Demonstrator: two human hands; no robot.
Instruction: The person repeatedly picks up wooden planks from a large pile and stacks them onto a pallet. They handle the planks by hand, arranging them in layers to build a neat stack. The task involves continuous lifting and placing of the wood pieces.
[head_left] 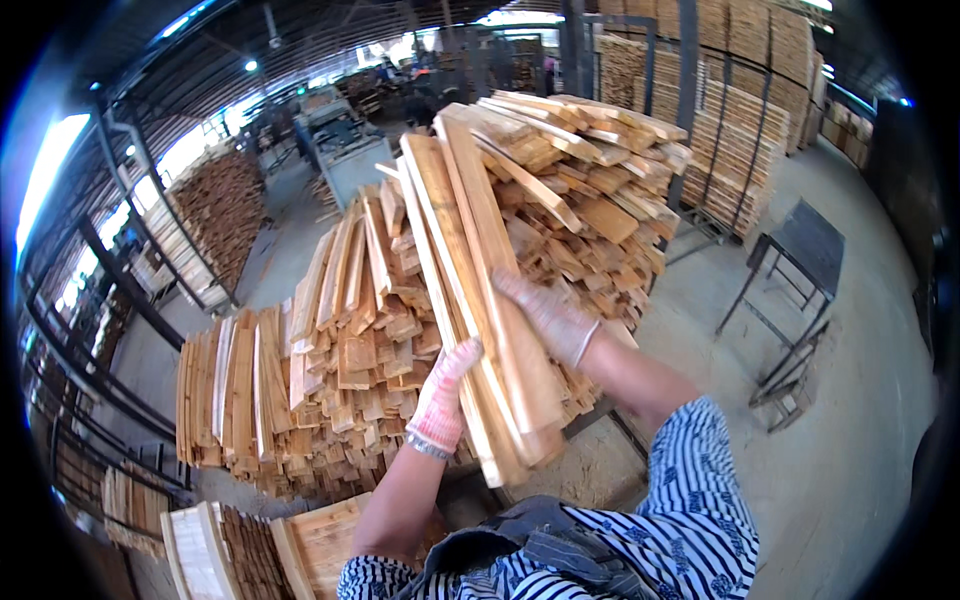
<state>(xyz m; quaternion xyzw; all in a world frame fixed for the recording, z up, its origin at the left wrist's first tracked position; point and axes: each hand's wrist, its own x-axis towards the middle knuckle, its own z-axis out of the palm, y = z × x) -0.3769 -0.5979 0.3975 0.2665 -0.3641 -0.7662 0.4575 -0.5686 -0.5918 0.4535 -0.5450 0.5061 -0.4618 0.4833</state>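
Observation:
Several long wooden boards (465, 260) form a bundle between my hands, tilted up and away over a big pile of boards. My left hand (445, 395), in a pale knitted glove, grips the bundle's left edge near its lower end. On the right edge, a little higher, lies my gloved right hand (540, 310), closed round the side of the bundle; its fingertips are partly hidden. Beneath and behind the bundle, the stacked boards (365, 330) show many cut ends facing me. The bundle's near end is slightly blurred.
A dark metal table (800, 245) stands at the right on the concrete floor. Tall strapped lumber stacks (735, 150) rise behind it. Near my lower left are wooden crates or panels (325, 535). A machine (350, 150) stands beyond the pile, and metal posts (130, 275) line the left.

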